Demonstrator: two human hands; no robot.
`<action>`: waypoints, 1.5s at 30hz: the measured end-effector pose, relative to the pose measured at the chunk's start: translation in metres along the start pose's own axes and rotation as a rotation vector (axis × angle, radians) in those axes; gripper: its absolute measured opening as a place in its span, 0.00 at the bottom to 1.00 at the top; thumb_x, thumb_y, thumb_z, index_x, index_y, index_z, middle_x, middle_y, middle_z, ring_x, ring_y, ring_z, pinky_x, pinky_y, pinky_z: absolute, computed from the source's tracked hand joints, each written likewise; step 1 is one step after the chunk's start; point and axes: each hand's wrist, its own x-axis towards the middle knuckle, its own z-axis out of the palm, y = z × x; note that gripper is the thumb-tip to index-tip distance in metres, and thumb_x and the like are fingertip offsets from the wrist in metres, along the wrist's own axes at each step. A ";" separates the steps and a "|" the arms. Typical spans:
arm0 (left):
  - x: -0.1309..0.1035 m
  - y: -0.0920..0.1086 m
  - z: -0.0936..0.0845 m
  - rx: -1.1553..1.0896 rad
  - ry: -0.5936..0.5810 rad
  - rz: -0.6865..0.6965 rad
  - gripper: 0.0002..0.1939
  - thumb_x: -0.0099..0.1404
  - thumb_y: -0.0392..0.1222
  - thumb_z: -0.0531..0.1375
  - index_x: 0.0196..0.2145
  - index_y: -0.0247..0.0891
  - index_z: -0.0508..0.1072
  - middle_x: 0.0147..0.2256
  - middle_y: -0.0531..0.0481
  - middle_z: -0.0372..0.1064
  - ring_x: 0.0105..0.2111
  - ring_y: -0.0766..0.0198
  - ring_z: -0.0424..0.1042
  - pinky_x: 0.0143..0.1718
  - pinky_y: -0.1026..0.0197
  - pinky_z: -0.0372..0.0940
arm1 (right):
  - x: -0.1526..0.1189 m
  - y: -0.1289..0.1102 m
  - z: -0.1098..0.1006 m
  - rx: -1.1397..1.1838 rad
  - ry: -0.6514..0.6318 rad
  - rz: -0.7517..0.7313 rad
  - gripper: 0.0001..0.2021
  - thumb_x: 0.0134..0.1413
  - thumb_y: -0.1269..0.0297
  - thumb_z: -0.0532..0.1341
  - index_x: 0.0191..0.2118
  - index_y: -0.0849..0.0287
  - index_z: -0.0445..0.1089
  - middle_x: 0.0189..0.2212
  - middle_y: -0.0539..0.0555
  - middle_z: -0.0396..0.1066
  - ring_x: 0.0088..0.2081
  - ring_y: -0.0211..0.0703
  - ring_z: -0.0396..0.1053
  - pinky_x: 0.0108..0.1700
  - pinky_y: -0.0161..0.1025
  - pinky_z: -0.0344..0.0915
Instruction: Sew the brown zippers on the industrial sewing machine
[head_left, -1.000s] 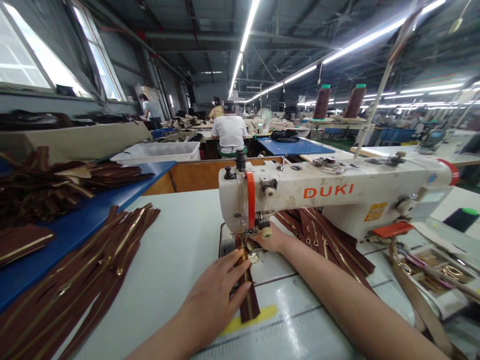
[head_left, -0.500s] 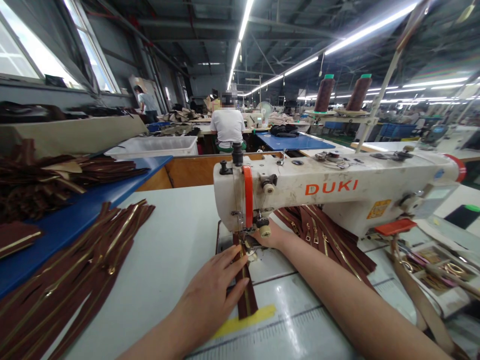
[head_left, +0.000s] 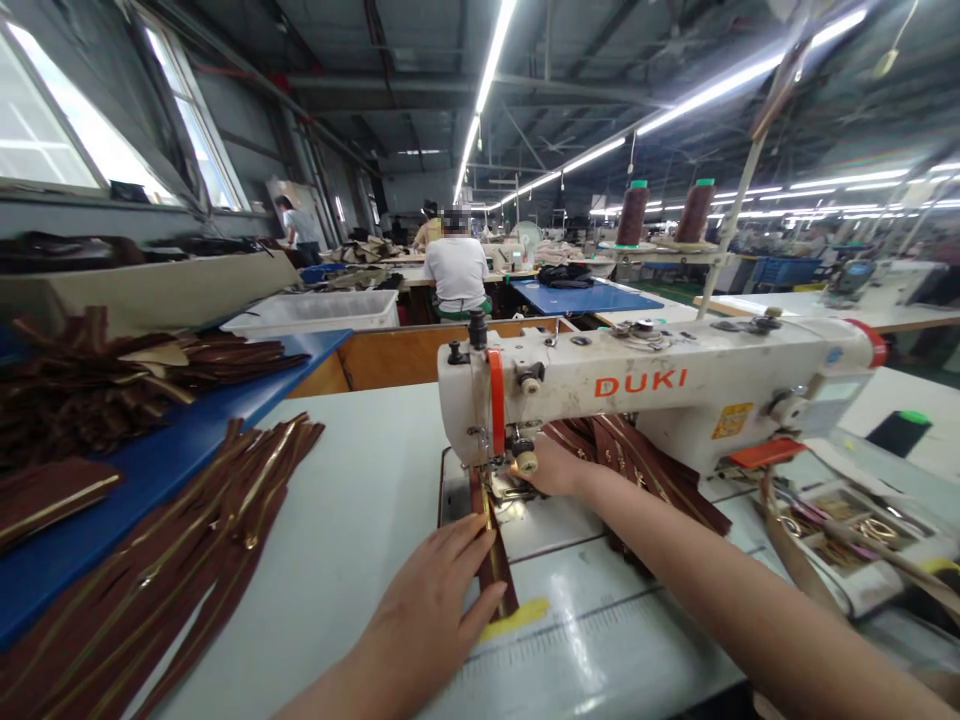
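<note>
A brown strip with a gold zipper (head_left: 499,580) runs away from me under the presser foot of the white sewing machine (head_left: 562,390). My left hand (head_left: 435,590) lies on the strip just in front of the needle, its fingers stretched out flat and the thumb along the strip's right edge. My right hand (head_left: 551,468) reaches in behind the presser foot, right of the needle. Its fingertips are mostly hidden by the machine's head, so their grip does not show. More brown zipper strips (head_left: 645,480) with gold pulls lie under the machine's arm.
A fan of brown zipper strips (head_left: 202,520) covers the table's left side. Further left, a blue table (head_left: 300,365) bears piles of brown pieces. At right sits a tray (head_left: 862,590) of metal rings, with a black thread cone (head_left: 900,432) behind it. A person (head_left: 457,270) sits ahead.
The zipper strip has fed a little further away under the foot. My left hand's fingertips lie slightly further back from the needle. The camera view has shifted a little.
</note>
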 end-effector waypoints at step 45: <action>-0.016 0.025 -0.025 -0.334 -0.084 0.049 0.17 0.65 0.30 0.49 0.48 0.39 0.69 0.43 0.46 0.70 0.44 0.60 0.70 0.47 0.56 0.69 | -0.148 -0.065 0.032 -0.542 -0.109 -0.267 0.07 0.57 0.73 0.57 0.41 0.62 0.67 0.35 0.54 0.65 0.39 0.46 0.59 0.41 0.41 0.62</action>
